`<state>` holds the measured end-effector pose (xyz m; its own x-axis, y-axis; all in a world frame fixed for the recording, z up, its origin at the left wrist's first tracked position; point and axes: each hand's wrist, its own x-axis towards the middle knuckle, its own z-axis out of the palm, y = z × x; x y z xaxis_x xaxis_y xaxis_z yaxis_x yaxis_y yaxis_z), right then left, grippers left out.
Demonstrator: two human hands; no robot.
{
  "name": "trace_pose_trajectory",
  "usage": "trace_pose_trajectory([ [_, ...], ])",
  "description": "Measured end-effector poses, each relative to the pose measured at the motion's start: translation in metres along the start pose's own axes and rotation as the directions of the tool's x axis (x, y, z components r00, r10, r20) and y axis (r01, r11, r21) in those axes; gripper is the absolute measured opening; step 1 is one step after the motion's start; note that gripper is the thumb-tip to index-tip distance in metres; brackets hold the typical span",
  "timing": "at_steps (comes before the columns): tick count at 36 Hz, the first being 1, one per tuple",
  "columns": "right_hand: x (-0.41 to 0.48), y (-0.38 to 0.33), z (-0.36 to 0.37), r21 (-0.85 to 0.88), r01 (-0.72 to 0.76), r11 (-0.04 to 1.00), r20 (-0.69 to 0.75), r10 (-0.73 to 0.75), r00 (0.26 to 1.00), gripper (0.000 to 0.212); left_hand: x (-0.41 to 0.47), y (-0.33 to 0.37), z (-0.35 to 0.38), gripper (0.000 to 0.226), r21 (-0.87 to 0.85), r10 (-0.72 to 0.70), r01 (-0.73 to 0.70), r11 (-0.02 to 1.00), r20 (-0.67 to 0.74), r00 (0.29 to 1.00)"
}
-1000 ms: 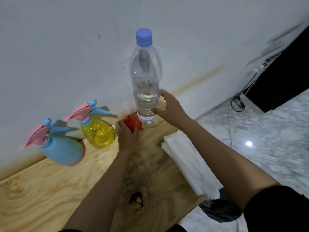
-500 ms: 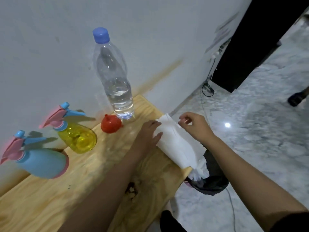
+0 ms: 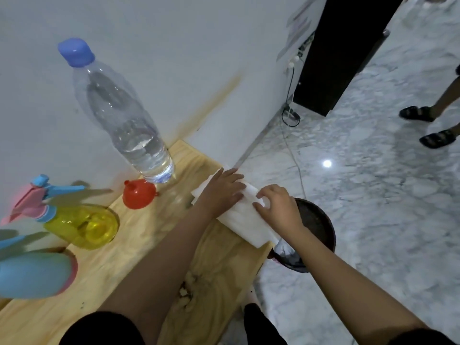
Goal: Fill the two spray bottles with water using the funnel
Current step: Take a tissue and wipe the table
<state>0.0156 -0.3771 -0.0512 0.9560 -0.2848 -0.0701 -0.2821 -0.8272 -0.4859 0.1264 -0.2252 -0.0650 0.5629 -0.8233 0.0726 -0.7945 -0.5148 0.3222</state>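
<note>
On the wooden table point(image 3: 129, 257) by the wall stand a yellow spray bottle point(image 3: 84, 226) and a blue spray bottle point(image 3: 32, 275), both with pink-and-blue trigger heads on. An orange funnel point(image 3: 138, 194) lies mouth-down beside a clear water bottle point(image 3: 129, 128) with a blue cap, about a third full. At the table's right end lies a folded white paper towel point(image 3: 245, 220). My left hand point(image 3: 221, 192) presses flat on its left part. My right hand point(image 3: 277, 207) pinches its right edge with curled fingers.
A dark waste bin point(image 3: 316, 227) with a liner stands on the marble floor just off the table's right edge. A cable point(image 3: 291, 135) runs along the wall to a black cabinet point(image 3: 343, 53). Another person's sandalled feet point(image 3: 428, 125) are at the far right.
My hands left the funnel and the water bottle and moved right onto the paper towel. The left now lies flat on it and the right has closed on its edge. The view swung right.
</note>
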Motion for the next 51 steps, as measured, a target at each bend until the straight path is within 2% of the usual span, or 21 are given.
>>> trace_pose_trajectory([
  [2, 0.001, 0.001, 0.001, 0.016, -0.007, 1.000, -0.025, 0.007, 1.000, 0.019, 0.000, -0.005, 0.002, 0.011, -0.007, 0.025, -0.026, 1.000, -0.059, 0.998],
  [6, 0.003, 0.002, -0.001, 0.093, -0.002, 0.996, -0.032, 0.005, 0.999, 0.016, -0.001, -0.003, 0.000, 0.028, -0.056, 0.059, -0.067, 0.996, -0.127, 0.990],
  [11, 0.005, -0.004, -0.014, 0.178, 0.022, 0.984, -0.018, -0.019, 1.000, 0.011, -0.007, -0.003, -0.004, 0.027, -0.024, 0.096, -0.106, 0.994, -0.255, 0.962],
  [13, 0.007, -0.006, -0.021, 0.206, 0.007, 0.979, 0.018, -0.011, 1.000, 0.012, -0.011, -0.006, -0.006, 0.034, 0.014, 0.114, -0.114, 0.993, -0.215, 0.970],
  [18, 0.007, -0.010, -0.030, 0.229, 0.017, 0.973, 0.018, -0.022, 1.000, 0.013, -0.029, -0.010, -0.015, 0.078, -0.012, 0.070, -0.071, 0.997, -0.023, 0.997],
  [21, 0.003, -0.011, -0.032, 0.187, 0.054, 0.981, 0.021, -0.058, 0.998, 0.014, -0.040, -0.013, -0.018, 0.087, 0.022, 0.073, -0.074, 0.997, 0.052, 0.996],
  [24, -0.004, -0.011, -0.030, 0.142, 0.099, 0.985, 0.031, -0.105, 0.994, 0.016, -0.049, -0.019, -0.014, 0.077, 0.048, 0.102, -0.105, 0.993, 0.068, 0.992],
  [30, -0.016, -0.010, -0.018, 0.041, 0.116, 0.992, 0.050, -0.118, 0.992, 0.019, -0.057, -0.025, -0.008, 0.054, 0.118, 0.212, -0.209, 0.971, -0.010, 0.977],
  [38, -0.023, -0.012, -0.012, 0.020, 0.091, 0.996, 0.082, -0.093, 0.992, 0.020, -0.058, -0.026, -0.005, 0.038, 0.035, 0.247, -0.246, 0.969, -0.057, 0.967],
  [41, -0.022, -0.011, -0.012, 0.023, 0.081, 0.996, 0.089, -0.083, 0.993, 0.020, -0.056, -0.028, -0.007, 0.026, -0.045, 0.225, -0.225, 0.973, -0.019, 0.974],
  [44, -0.021, -0.011, -0.013, 0.026, 0.075, 0.997, 0.100, -0.078, 0.992, 0.021, -0.054, -0.028, -0.012, 0.025, -0.102, 0.190, -0.184, 0.978, 0.049, 0.981],
  [51, -0.020, -0.012, -0.013, 0.023, 0.077, 0.997, 0.125, -0.080, 0.989, 0.022, -0.052, -0.025, -0.021, 0.024, -0.111, 0.149, -0.137, 0.984, 0.114, 0.982],
])
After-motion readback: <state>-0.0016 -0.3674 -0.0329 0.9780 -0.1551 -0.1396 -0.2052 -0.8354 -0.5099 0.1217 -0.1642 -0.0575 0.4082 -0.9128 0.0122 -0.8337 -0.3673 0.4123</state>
